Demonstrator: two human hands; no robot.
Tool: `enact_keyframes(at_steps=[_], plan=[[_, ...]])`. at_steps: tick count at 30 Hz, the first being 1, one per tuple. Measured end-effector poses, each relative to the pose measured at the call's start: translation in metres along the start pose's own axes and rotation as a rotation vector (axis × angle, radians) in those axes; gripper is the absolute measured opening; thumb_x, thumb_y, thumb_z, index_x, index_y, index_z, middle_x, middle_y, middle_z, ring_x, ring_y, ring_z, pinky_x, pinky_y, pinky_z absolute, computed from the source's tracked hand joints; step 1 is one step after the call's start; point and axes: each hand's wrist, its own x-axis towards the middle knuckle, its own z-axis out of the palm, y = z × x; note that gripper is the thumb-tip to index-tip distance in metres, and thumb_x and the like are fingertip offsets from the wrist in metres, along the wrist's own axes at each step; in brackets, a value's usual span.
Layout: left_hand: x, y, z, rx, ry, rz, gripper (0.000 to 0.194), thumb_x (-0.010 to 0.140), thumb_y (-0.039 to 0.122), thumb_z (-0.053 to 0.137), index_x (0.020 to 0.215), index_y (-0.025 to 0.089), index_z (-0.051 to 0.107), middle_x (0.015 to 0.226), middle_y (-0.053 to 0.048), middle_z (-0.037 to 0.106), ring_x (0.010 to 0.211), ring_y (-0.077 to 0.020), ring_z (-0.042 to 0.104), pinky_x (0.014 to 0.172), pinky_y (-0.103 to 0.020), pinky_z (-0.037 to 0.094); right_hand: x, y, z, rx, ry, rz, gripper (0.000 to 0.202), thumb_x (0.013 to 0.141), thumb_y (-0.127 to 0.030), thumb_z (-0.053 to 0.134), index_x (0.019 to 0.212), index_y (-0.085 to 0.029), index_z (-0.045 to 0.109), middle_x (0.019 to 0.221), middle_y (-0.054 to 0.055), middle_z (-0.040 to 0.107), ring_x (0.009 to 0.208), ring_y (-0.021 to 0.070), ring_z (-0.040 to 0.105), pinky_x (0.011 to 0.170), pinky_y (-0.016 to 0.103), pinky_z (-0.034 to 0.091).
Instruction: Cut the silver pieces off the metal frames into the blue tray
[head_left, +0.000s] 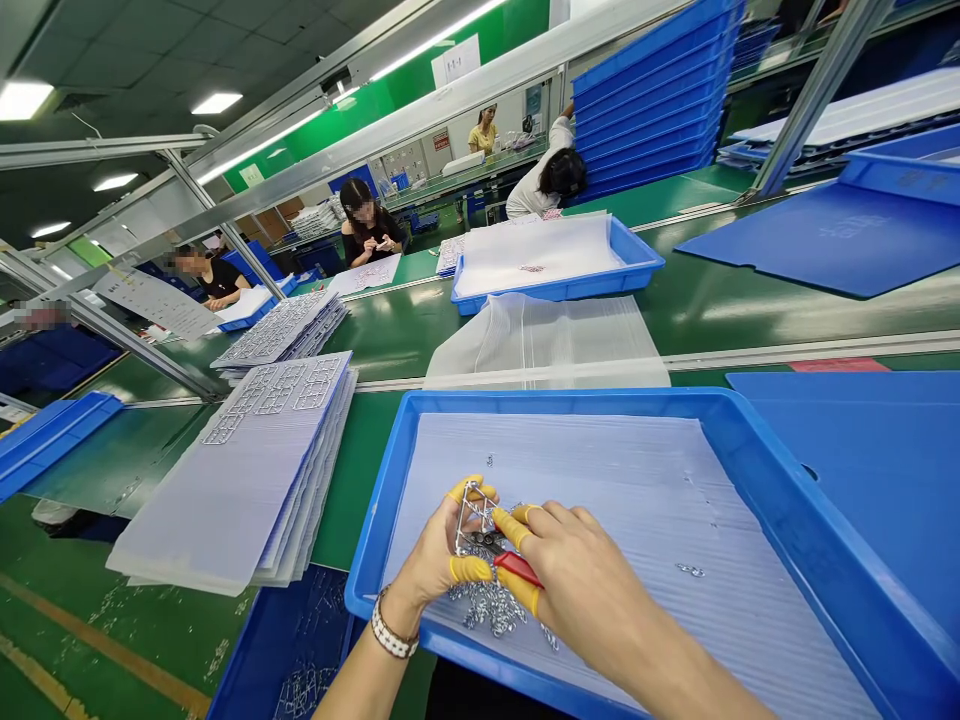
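My left hand [431,555], with yellow finger covers on several fingers, grips a small silver sprue frame [460,525] between thumb and fingers. In my right hand [585,575], also with yellow finger covers, are red-handled nippers [519,569]. Their dark jaws are at the frame; whether they are closed on it I cannot make out. Beneath both hands, a heap of small silver chain-like pieces [495,612] lies on the white liner sheet [600,460] of a blue tray [555,402]. One loose silver piece [690,570] rests farther right on the liner.
Left of the tray stands a stack of white sheets [225,520] with silver sprue frames [274,390] on top. A blue bin [247,640] sits below. Across the rail are another blue tray [559,285] and tall stacked trays [652,100]. Several people work beyond.
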Motion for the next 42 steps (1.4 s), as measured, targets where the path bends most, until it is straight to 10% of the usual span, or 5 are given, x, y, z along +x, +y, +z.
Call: enact_keyframes(at_steps=[42], plan=[[-0.002,-0.002,0.004,-0.042,-0.012,-0.052,0.104,0.045,0.048,0.088,0.137,0.025,0.044,0.138,-0.015,0.049,0.134,-0.0367,0.037,0.114,-0.050,0.021,0.006,0.006,-0.006,-0.072,0.040,0.085,0.023,0.082,-0.028,0.067,0.104,-0.019,0.066,0.087,0.006,0.069,0.081,0.0241,0.061,0.069,0.036,0.038]])
